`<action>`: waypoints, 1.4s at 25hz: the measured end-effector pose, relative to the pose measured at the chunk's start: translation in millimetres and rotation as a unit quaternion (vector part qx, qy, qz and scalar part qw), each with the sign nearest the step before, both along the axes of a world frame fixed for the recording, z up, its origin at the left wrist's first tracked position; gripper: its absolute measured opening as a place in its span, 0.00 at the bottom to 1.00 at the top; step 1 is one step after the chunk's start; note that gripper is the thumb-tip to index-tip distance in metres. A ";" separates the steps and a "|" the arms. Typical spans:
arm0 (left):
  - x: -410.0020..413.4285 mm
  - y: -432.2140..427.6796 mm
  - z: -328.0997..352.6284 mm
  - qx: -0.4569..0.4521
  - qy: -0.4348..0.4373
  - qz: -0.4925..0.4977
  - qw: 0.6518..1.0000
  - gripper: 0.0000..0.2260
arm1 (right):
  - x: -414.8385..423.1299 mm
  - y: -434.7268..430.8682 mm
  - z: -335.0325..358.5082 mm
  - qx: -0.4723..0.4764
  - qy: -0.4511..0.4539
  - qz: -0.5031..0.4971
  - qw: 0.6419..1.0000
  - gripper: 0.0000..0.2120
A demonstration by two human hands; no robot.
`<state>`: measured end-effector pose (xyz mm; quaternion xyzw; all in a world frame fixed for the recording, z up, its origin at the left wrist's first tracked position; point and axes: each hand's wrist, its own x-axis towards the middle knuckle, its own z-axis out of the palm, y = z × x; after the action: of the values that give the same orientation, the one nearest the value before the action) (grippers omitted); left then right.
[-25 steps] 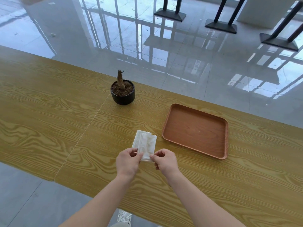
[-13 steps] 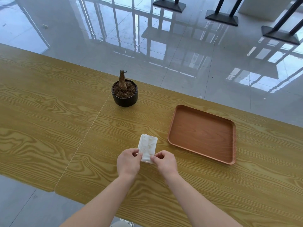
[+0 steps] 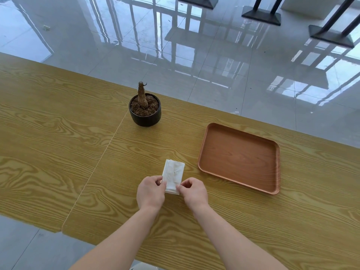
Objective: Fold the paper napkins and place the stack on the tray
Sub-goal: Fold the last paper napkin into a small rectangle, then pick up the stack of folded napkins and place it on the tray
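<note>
A small white stack of folded paper napkins [image 3: 174,173] lies on the wooden table [image 3: 58,143], just left of the brown tray [image 3: 202,152]. My left hand [image 3: 150,192] pinches the stack's near left corner. My right hand [image 3: 192,191] pinches the near right corner. The stack's far end rests flat on the table and looks narrow and creased. The tray holds nothing.
A black pot [image 3: 145,115] with soil and a bare stump stands at the table's far edge, beyond the napkins. A seam in the tabletop runs diagonally left of my hands. Black table bases [image 3: 261,16] stand on the glossy floor behind.
The napkin stack looks narrower than a second ago, its sides drawn together. Both hands keep pinching its near end and have hardly shifted; the camera has tilted slightly.
</note>
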<state>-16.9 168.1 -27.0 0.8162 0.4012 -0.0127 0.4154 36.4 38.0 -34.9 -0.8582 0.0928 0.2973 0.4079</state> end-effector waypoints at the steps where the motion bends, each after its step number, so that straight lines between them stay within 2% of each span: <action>1: -0.3 -0.6 -2.5 0.005 0.002 0.000 1.000 0.06 | 0.1 -0.1 -0.1 -0.003 -0.001 0.000 1.000 0.06; 5: -4.2 -3.1 -6.4 0.004 0.008 0.015 1.000 0.09 | 0.2 -1.6 0.2 0.001 -0.008 -0.001 1.000 0.06; 8: -12.3 -4.4 -5.5 -0.011 0.013 0.041 0.999 0.16 | -0.6 -10.3 1.8 0.008 -0.014 -0.001 1.000 0.06; 11: -22.3 -8.3 -2.2 -0.044 0.013 0.096 0.994 0.14 | 3.6 -22.5 5.4 0.004 -0.028 0.012 1.000 0.05; 14: -30.4 -17.1 0.5 -0.112 0.031 0.149 0.982 0.06 | 18.8 -26.3 13.1 0.008 -0.057 0.028 0.998 0.04; 17: -30.7 -26.5 5.7 -0.229 0.028 0.219 0.948 0.06 | 38.7 -18.6 21.9 -0.007 -0.130 0.086 0.988 0.02; 20: -24.6 -32.5 12.2 -0.290 0.025 0.257 0.922 0.06 | 58.8 -5.9 28.3 -0.041 -0.210 0.170 0.962 0.10; 23: -18.9 -36.3 13.8 -0.283 0.029 0.263 0.922 0.06 | 71.2 8.4 29.9 -0.108 -0.216 0.312 0.919 0.18; 26: -16.0 -38.4 12.8 -0.276 0.038 0.264 0.923 0.04 | 76.0 18.4 26.2 -0.172 -0.205 0.391 0.880 0.13; 31: -13.1 -37.4 8.4 -0.237 0.052 0.231 0.942 0.10 | 76.9 17.2 17.2 -0.207 -0.186 0.397 0.875 0.10; 35: -8.0 -33.8 3.9 -0.218 0.065 0.216 0.949 0.11 | 71.9 11.4 13.5 -0.198 -0.170 0.355 0.898 0.11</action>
<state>-25.0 134.4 -23.1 0.5968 0.5819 -0.0627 0.5489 108.4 49.3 -21.5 -0.9347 -0.2316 0.2477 0.1067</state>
